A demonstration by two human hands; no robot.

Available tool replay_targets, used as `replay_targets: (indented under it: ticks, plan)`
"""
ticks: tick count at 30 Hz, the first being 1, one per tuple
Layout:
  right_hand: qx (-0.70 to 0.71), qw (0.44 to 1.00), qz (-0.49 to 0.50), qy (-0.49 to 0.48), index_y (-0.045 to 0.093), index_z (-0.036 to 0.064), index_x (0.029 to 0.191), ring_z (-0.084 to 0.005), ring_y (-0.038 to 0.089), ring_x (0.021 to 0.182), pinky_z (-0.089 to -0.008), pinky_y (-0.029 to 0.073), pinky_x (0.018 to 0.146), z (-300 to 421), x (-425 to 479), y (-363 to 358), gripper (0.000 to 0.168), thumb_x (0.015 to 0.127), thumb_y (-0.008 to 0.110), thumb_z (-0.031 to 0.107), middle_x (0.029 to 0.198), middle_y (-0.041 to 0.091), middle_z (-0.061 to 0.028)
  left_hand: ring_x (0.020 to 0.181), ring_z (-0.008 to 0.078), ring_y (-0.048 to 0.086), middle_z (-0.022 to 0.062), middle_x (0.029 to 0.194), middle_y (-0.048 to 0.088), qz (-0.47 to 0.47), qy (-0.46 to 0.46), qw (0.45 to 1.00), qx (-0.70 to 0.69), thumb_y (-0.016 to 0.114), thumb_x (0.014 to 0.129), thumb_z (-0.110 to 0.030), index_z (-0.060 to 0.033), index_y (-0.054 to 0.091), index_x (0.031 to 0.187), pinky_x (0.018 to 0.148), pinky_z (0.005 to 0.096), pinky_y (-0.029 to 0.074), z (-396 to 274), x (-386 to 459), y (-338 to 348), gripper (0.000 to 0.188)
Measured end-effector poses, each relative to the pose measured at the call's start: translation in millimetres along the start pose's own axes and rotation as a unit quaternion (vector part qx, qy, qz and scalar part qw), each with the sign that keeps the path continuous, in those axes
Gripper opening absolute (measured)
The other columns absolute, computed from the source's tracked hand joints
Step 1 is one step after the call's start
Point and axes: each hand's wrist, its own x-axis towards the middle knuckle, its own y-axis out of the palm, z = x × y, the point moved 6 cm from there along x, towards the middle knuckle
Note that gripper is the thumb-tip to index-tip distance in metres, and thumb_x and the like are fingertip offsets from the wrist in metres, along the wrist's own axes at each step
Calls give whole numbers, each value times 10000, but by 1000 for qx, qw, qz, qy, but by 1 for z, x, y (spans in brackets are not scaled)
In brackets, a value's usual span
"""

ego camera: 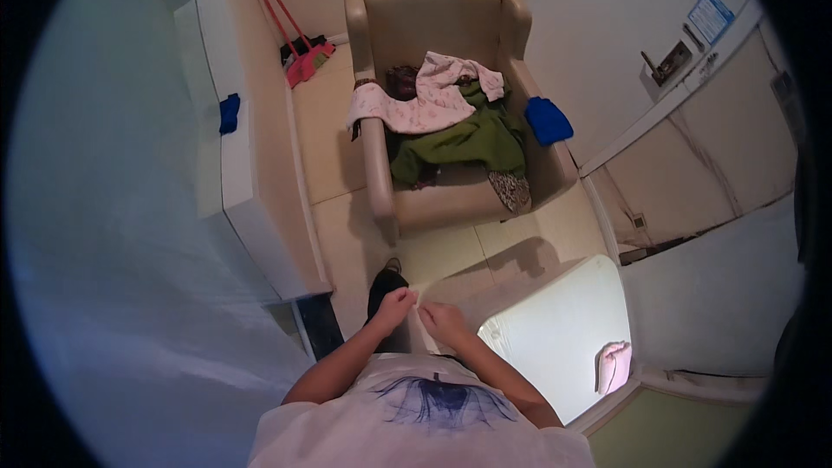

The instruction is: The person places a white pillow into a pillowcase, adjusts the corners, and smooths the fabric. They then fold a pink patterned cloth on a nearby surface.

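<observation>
My left hand (pixel 395 309) and my right hand (pixel 442 322) are close together in front of my shirt, fingers curled and fingertips pinched. Whether something thin is between them is too small to tell. Ahead of them stands a beige armchair (pixel 432 16) with clothes heaped on it. A white garment with a pink print (pixel 442 104) drapes over its left arm. Under it lies a green garment (pixel 468 143), with leopard-print fabric (pixel 510 190) at the seat's front edge. A folded blue cloth (pixel 549 121) rests on the chair's right arm.
A white table (pixel 552 344) at my right bears a folded pink towel (pixel 614 367). Another blue cloth (pixel 229 114) hangs on the white ledge (pixel 237 169) at left. A red-handled broom and dustpan (pixel 309 65) lean in the far corner. A door handle (pixel 669 64) is at right.
</observation>
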Motion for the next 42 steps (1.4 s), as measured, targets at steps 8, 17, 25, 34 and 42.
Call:
replay_targets:
  ticks: [8,17,25,34,42]
  plan:
    - [-50,996,2,70,597,54,831,-377,607,708,-461,476,612,7,175,-35,119,835,564,168,760,623,-181,628,93,516,-12,740,558,-109,-12,985,-131,561,886,-181,-79,588,931,553,239,427,-136,215,-116,114]
    - [-77,993,7,87,594,61,825,-365,613,717,-473,481,632,9,269,-52,173,859,538,222,777,632,-159,898,188,590,96,1073,591,-174,-91,873,-446,612,874,-384,-24,507,1151,731,276,483,-236,375,-144,467]
    - [-11,990,-16,141,598,57,892,-372,616,769,-467,490,665,-25,273,-62,163,845,545,204,851,640,-168,498,117,504,-4,595,537,-247,-14,855,-456,580,832,-191,-93,542,734,460,227,376,-221,406,-156,143]
    - [-36,996,-75,38,310,112,1395,-350,570,924,-415,464,804,-50,362,-56,718,761,647,97,1305,421,-191,502,108,462,25,625,507,-188,-31,936,-296,522,869,-122,-88,493,758,446,221,365,-188,258,-108,120]
    - [-152,988,-28,-5,580,75,1125,-352,575,902,-402,471,775,-60,401,-22,469,684,677,199,1029,599,-156,634,122,523,32,753,569,-139,-9,957,-253,540,921,-289,-77,553,880,572,239,433,-166,228,-109,217]
